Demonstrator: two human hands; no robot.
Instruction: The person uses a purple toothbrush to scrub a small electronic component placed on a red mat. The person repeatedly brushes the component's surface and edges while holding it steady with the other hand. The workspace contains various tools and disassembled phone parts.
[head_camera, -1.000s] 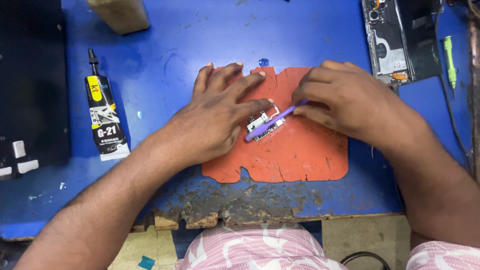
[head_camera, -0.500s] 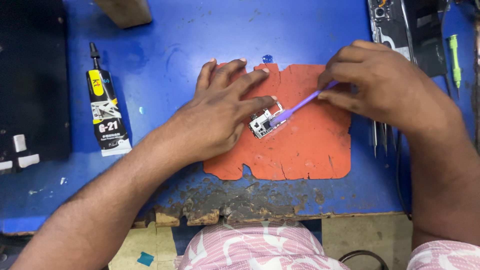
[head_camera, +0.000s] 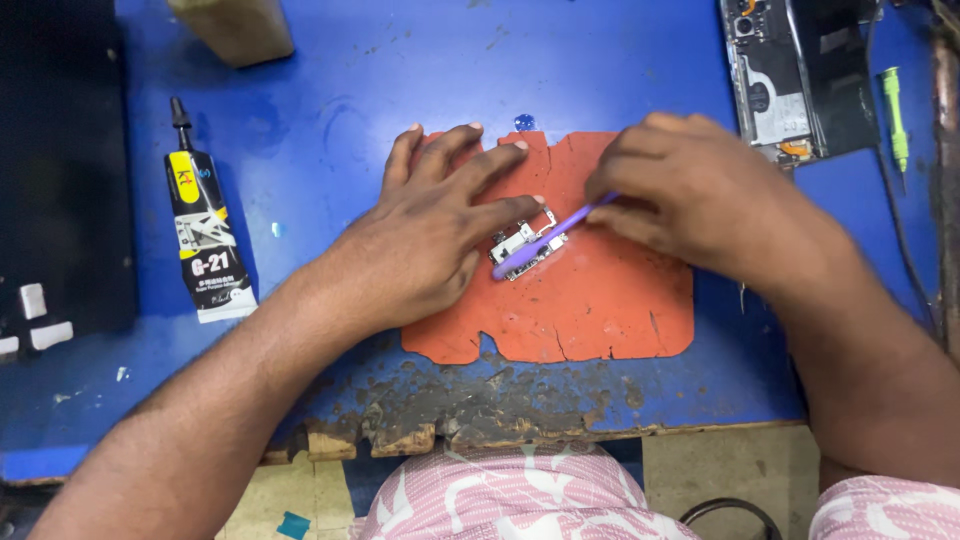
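Black glue tube (head_camera: 207, 236), opened phone (head_camera: 797, 75), green screwdriver (head_camera: 895, 115), blue table (head_camera: 320, 90)

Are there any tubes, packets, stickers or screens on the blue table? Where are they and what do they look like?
Glue tube: left of the left hand, flat, black with a yellow and white label, black nozzle.
Opened phone: top right, above the right hand, dark rectangle, insides showing.

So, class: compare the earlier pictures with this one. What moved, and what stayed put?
The right hand drew the purple brush back along the small circuit board, then pushed in again. The left hand kept pinning the board on the orange mat; the glue tube stayed put.
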